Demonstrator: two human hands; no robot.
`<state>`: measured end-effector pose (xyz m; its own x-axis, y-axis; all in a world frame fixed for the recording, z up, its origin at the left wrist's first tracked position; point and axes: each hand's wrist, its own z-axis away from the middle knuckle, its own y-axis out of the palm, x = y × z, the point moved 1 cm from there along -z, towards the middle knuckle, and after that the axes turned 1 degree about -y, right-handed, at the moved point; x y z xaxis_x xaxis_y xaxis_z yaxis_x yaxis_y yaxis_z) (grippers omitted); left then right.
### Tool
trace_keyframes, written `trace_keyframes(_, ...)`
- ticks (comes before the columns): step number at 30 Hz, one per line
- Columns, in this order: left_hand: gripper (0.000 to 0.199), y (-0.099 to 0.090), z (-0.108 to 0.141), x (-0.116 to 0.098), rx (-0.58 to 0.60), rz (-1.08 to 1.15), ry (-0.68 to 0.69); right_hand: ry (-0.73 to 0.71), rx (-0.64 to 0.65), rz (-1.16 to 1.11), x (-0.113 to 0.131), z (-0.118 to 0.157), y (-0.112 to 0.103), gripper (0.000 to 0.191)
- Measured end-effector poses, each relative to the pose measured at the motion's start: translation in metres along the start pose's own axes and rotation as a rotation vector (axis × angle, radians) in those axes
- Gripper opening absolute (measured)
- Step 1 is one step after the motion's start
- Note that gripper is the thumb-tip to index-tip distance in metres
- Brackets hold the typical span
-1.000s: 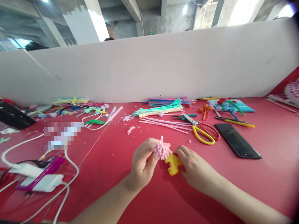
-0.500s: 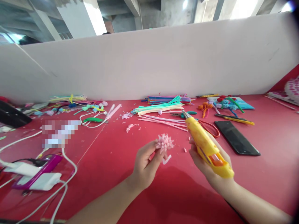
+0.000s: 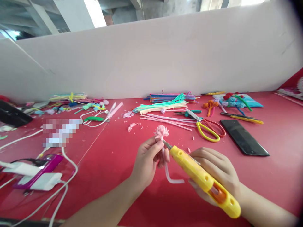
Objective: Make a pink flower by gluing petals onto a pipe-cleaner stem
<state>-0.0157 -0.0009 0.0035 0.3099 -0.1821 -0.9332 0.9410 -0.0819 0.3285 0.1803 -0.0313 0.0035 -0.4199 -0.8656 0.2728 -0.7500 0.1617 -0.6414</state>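
Observation:
Between the thumb and fingers of my left hand [image 3: 148, 160] is a pink pipe-cleaner flower [image 3: 162, 131], its head upright. Its pale stem hangs below my fingers and bends to the right at the bottom. My right hand [image 3: 215, 170] is wrapped round a yellow hot glue gun [image 3: 201, 175]. The gun's metal nozzle points up and left, at the base of the flower head by my left thumb. Whether glue is coming out is too small to tell.
Scissors [image 3: 208, 130] with red and yellow handles lie behind the glue gun, near a black phone [image 3: 245, 137]. Bundled pipe cleaners [image 3: 163, 105] lie along the white partition [image 3: 151, 60]. At left are a purple power strip [image 3: 44, 168] and white cables.
My right hand has brought the glue gun left and down to the flower. My left hand has tilted the flower upright, showing its stem. The scissors are now uncovered.

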Motion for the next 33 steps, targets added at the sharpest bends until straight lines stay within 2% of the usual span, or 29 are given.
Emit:
trace_keyframes(7, 0.021, 0.0029, -0.0011, -0.0039, 0.071, 0.098, -0.085, 0.075, 0.011, 0.043, -0.0049, -0.0029, 0.0068, 0.019)
trace_keyframes(18, 0.023, 0.0039, -0.0017, -0.0012, 0.114, 0.174, -0.085, 0.096, 0.020, 0.075, -0.0061, -0.0020, 0.0093, 0.018)
trace_keyframes(33, 0.023, 0.0025, -0.0024, 0.0002, 0.122, 0.157, -0.080, 0.105, 0.012, 0.102, -0.0057, -0.0008, 0.0096, 0.018)
